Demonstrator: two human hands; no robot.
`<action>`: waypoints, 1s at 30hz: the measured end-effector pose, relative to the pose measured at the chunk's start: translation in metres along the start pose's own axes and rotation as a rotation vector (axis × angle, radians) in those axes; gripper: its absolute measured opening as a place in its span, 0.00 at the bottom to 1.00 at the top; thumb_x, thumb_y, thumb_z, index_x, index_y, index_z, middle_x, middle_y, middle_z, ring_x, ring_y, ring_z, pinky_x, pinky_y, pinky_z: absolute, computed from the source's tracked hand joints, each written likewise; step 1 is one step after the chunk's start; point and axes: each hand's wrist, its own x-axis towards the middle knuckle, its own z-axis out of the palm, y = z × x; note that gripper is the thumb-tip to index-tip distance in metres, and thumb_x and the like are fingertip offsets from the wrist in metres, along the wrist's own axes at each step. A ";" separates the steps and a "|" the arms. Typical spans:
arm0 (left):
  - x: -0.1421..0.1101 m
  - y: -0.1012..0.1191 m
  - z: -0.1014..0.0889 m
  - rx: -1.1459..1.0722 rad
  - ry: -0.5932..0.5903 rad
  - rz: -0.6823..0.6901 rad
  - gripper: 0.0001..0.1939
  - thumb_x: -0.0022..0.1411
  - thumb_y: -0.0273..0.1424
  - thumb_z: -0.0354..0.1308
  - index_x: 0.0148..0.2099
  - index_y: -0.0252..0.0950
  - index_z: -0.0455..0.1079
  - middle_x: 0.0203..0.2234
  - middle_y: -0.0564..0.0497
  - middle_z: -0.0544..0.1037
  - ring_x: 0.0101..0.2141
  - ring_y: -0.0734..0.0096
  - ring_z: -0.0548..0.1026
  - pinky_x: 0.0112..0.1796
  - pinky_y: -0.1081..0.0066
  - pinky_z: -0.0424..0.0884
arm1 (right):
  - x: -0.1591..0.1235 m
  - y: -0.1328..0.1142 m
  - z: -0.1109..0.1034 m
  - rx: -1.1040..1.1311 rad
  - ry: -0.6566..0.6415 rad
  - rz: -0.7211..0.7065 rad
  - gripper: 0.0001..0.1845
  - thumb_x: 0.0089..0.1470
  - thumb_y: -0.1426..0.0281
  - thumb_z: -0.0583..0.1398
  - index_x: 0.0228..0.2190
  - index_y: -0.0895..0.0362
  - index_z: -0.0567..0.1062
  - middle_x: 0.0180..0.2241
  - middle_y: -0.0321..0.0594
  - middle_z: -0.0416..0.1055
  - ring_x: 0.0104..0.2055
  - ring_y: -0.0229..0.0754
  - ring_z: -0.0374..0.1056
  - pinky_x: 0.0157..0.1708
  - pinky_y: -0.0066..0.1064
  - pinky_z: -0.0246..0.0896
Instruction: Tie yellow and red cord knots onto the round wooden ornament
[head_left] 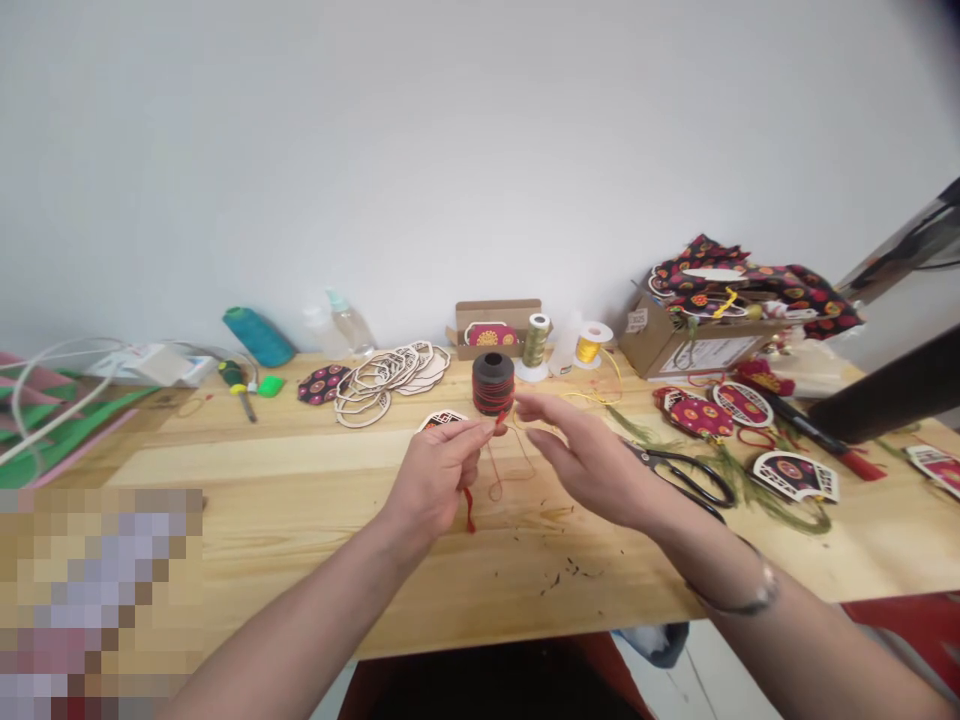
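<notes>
My left hand (pixel 441 465) is closed in a pinch on a red cord (pixel 501 420), whose tip stands out past the fingertips. A red end (pixel 470 510) hangs below that hand, and behind its knuckles part of a white-edged patterned ornament (pixel 442 420) shows. My right hand (pixel 589 455) is beside it, fingers stretched and thumb apart, with nothing visible in its grasp. Just beyond both hands stands a black spool wound with red thread (pixel 493 385). Loose thin red thread (pixel 517 475) loops on the table beneath them.
Black-handled scissors (pixel 690 475) lie right of my right hand, near finished ornaments (pixel 795 477) with green tassels. Wooden frames (pixel 390 380) are piled at back left. A green thread cone (pixel 535 345), a yellow spool (pixel 592 345) and a cardboard box (pixel 675 340) of patterned fabric line the wall.
</notes>
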 end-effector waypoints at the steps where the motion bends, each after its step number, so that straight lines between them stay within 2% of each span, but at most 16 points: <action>1: 0.002 0.001 0.000 -0.001 -0.004 0.016 0.13 0.45 0.34 0.67 0.30 0.28 0.77 0.13 0.62 0.51 0.16 0.86 0.46 0.18 0.76 0.38 | 0.009 -0.001 0.006 0.156 -0.038 -0.026 0.19 0.61 0.71 0.50 0.53 0.58 0.65 0.48 0.46 0.70 0.50 0.41 0.66 0.50 0.35 0.60; 3: 0.005 0.001 -0.001 0.003 0.011 0.054 0.12 0.45 0.34 0.67 0.28 0.29 0.76 0.13 0.62 0.52 0.16 0.86 0.46 0.18 0.75 0.39 | 0.021 0.003 0.016 0.357 -0.135 -0.025 0.17 0.61 0.69 0.49 0.49 0.58 0.68 0.43 0.44 0.72 0.44 0.39 0.69 0.46 0.34 0.62; 5: 0.008 -0.001 -0.003 0.011 0.031 0.076 0.12 0.46 0.34 0.67 0.28 0.29 0.76 0.13 0.61 0.52 0.16 0.85 0.47 0.18 0.76 0.39 | 0.026 0.011 0.025 0.459 -0.174 0.057 0.16 0.60 0.66 0.52 0.45 0.59 0.71 0.36 0.41 0.73 0.34 0.37 0.69 0.38 0.32 0.64; 7: 0.011 -0.006 -0.005 0.005 0.041 0.066 0.12 0.46 0.34 0.67 0.30 0.28 0.77 0.13 0.61 0.52 0.16 0.85 0.47 0.18 0.77 0.40 | 0.026 0.019 0.032 0.499 -0.133 0.174 0.15 0.56 0.65 0.56 0.42 0.60 0.73 0.31 0.39 0.72 0.28 0.36 0.66 0.31 0.30 0.62; 10: 0.014 -0.012 -0.010 -0.020 0.056 0.008 0.13 0.45 0.34 0.68 0.31 0.27 0.77 0.13 0.62 0.51 0.16 0.85 0.46 0.17 0.78 0.41 | 0.023 0.026 0.038 0.460 -0.019 0.227 0.11 0.53 0.66 0.59 0.33 0.60 0.76 0.28 0.39 0.72 0.28 0.36 0.64 0.31 0.29 0.59; 12: 0.016 -0.016 -0.013 -0.028 0.069 -0.034 0.15 0.45 0.34 0.68 0.33 0.27 0.78 0.13 0.63 0.49 0.16 0.86 0.45 0.17 0.79 0.41 | 0.021 0.029 0.038 0.419 0.025 0.186 0.09 0.53 0.68 0.59 0.27 0.60 0.77 0.26 0.38 0.72 0.28 0.35 0.62 0.30 0.29 0.57; 14: 0.017 -0.019 -0.015 -0.031 0.062 -0.064 0.16 0.46 0.35 0.68 0.34 0.26 0.78 0.12 0.63 0.50 0.16 0.86 0.45 0.17 0.80 0.42 | 0.020 0.032 0.033 0.428 0.029 0.138 0.09 0.53 0.67 0.60 0.26 0.60 0.77 0.24 0.37 0.71 0.26 0.34 0.61 0.27 0.28 0.55; 18: 0.018 -0.020 -0.017 -0.046 0.056 -0.110 0.14 0.45 0.34 0.69 0.31 0.28 0.76 0.19 0.54 0.70 0.15 0.89 0.48 0.16 0.80 0.42 | 0.019 0.034 0.021 0.509 -0.098 -0.036 0.10 0.51 0.66 0.62 0.24 0.59 0.77 0.21 0.34 0.69 0.23 0.32 0.59 0.24 0.25 0.54; 20: 0.019 -0.021 -0.016 -0.058 0.049 -0.138 0.13 0.44 0.33 0.69 0.30 0.28 0.76 0.24 0.50 0.75 0.15 0.90 0.48 0.16 0.81 0.42 | 0.018 0.034 0.020 0.435 -0.121 -0.128 0.09 0.53 0.68 0.62 0.24 0.59 0.77 0.21 0.34 0.70 0.24 0.32 0.61 0.25 0.25 0.56; 24: 0.019 -0.021 -0.015 -0.071 0.029 -0.184 0.14 0.42 0.33 0.70 0.29 0.29 0.75 0.24 0.49 0.77 0.13 0.92 0.48 0.15 0.81 0.41 | 0.018 0.035 0.026 0.208 -0.009 -0.190 0.06 0.54 0.75 0.60 0.29 0.57 0.79 0.28 0.38 0.76 0.30 0.35 0.68 0.31 0.25 0.60; 30: 0.020 -0.022 -0.016 -0.038 0.027 -0.192 0.14 0.42 0.34 0.70 0.29 0.29 0.75 0.23 0.47 0.78 0.13 0.92 0.48 0.15 0.81 0.40 | 0.019 0.036 0.029 0.228 0.033 -0.198 0.07 0.54 0.76 0.60 0.31 0.56 0.80 0.28 0.36 0.77 0.29 0.33 0.69 0.29 0.23 0.61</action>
